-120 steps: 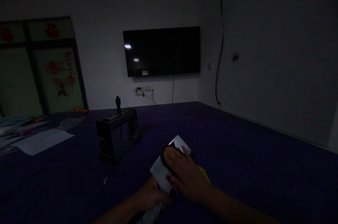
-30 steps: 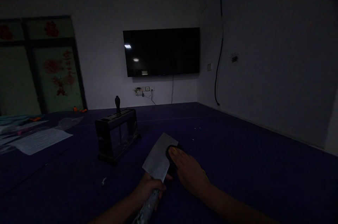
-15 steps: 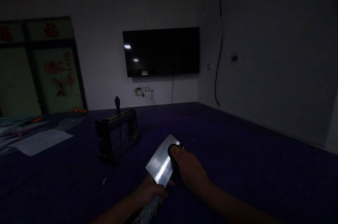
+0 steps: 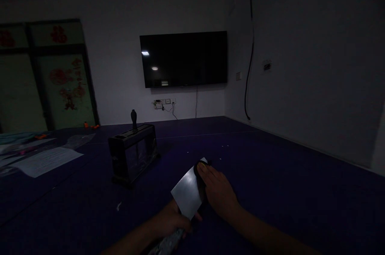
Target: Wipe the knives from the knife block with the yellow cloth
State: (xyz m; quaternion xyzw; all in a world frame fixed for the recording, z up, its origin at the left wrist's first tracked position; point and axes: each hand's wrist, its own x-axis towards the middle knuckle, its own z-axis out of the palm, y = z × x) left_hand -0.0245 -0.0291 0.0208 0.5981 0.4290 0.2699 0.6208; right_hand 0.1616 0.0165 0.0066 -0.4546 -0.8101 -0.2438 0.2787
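My left hand [image 4: 174, 219] is closed round the lower end of a cleaver [image 4: 187, 195], its wide shiny blade pointing up and away over the purple surface. A grey, mottled handle [image 4: 167, 243] sticks out below that hand. My right hand [image 4: 219, 191] presses a black rounded tool [image 4: 198, 170] against the right side of the blade near its far end. A touch of yellow shows at its fingertips. Most of the tool is hidden under the fingers, and its exact kind cannot be made out.
A black knife stand [image 4: 132, 136] with clear sides and one dark handle [image 4: 134, 118] upright in it stands left of the hands. Printed paper [image 4: 48, 160] and plastic lie at far left. White scraps [image 4: 118, 206] dot the purple surface [image 4: 270, 191]. A television [image 4: 184, 59] hangs behind.
The cleaver has shifted slightly right and towards me and tilted, so the bright glare on its blade has faded. My right hand with the black tool has moved slightly right.
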